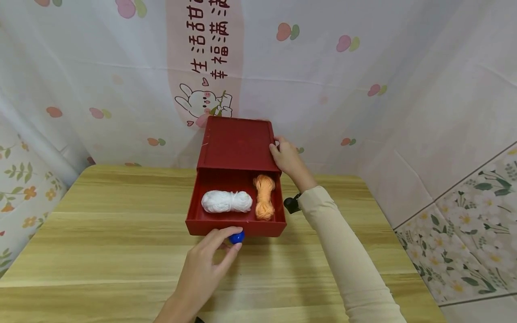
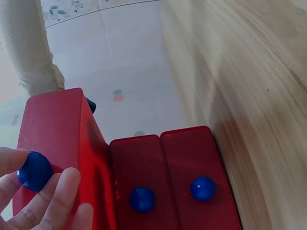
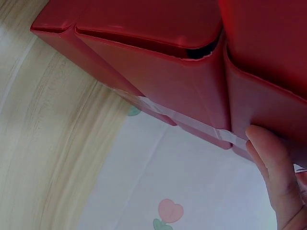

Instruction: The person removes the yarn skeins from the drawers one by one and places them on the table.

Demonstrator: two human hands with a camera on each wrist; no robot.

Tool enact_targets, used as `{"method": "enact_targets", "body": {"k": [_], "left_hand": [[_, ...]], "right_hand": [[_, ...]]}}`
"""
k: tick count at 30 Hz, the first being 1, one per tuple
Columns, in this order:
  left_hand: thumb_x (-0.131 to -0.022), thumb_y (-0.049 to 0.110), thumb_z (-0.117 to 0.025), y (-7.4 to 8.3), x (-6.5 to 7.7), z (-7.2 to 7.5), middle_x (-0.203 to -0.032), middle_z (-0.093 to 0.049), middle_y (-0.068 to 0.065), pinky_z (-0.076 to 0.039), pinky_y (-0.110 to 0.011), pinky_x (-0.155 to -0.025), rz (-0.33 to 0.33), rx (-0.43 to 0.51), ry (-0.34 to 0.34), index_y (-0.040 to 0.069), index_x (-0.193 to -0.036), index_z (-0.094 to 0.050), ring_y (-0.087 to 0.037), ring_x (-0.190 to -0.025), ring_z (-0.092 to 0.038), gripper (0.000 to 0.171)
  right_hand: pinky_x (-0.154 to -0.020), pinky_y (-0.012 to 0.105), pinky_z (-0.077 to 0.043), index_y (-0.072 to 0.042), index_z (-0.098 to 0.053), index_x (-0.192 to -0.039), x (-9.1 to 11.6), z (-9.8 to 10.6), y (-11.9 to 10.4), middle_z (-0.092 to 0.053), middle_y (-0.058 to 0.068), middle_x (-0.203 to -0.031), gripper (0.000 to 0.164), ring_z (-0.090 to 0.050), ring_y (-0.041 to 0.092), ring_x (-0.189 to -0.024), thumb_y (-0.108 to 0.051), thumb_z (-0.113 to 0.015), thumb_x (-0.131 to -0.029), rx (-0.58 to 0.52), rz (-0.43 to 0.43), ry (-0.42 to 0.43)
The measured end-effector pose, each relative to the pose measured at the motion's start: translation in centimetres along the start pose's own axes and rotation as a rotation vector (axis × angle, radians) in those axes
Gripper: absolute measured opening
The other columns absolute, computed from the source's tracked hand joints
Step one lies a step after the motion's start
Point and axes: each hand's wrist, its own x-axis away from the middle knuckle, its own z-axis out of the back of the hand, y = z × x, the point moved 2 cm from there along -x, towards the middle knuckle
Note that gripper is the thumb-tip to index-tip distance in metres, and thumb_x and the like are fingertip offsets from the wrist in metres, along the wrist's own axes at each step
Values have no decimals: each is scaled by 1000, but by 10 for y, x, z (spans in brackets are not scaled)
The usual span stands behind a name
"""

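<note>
A red drawer cabinet [image 1: 238, 143] stands against the back curtain with its top drawer [image 1: 236, 228] pulled out. Inside the drawer a white yarn skein [image 1: 227, 202] lies crosswise, and an orange yarn skein [image 1: 264, 197] lies lengthwise along the right side. My left hand [image 1: 208, 260] pinches the blue knob [image 2: 35, 171] on that drawer's front between thumb and fingers. At the cabinet's far right edge, my right hand [image 1: 287, 157] grips its side, thumb near the top. In the right wrist view, fingers [image 3: 271, 153] lie against the red side wall.
Below the pulled-out drawer, two closed drawers [image 2: 136, 163] show, each with a blue knob [image 2: 203, 189]. Clear tape [image 3: 184, 120] runs along the cabinet's side. The wooden table [image 1: 121, 251] spreads around it, and a printed curtain [image 1: 307, 89] hangs close behind.
</note>
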Motion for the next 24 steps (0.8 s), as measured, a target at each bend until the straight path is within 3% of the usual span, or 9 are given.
{"method": "enact_targets", "body": {"k": [8, 15, 19, 24], "left_hand": [[-83, 17, -71, 3, 3, 7, -92, -60, 18, -52, -18, -70, 27, -38, -77, 28, -113, -61, 3, -79, -56, 34], [-86, 22, -67, 5, -6, 24, -107, -66, 13, -54, -21, -71, 56, -98, -264, 35, -122, -57, 3, -82, -62, 40], [-87, 24, -65, 10, -13, 38, -103, -68, 13, -53, -20, -69, 16, -106, -307, 35, -123, -57, 3, -80, -62, 39], [-86, 19, -66, 19, -28, 58, -88, -65, 14, -52, -19, -67, -86, -79, -271, 28, -121, -61, 4, -75, -56, 36]], "right_hand": [[-86, 41, -48, -1, -29, -144, -1, -1, 1, -58, 21, -115, 50, -60, 30, -99, -26, -35, -101, 3, 0, 2], [-84, 41, -49, -2, -28, -144, 0, -1, 0, -60, 21, -113, 50, -61, 30, -97, -26, -35, -101, -5, -5, -5], [-85, 41, -48, -3, -28, -144, 0, -1, 0, -59, 21, -114, 50, -61, 30, -98, -26, -35, -101, -8, -17, -12], [-87, 41, -48, -3, -28, -144, 0, -1, -1, -59, 21, -116, 49, -60, 30, -100, -26, -35, -101, -3, -20, -10]]}}
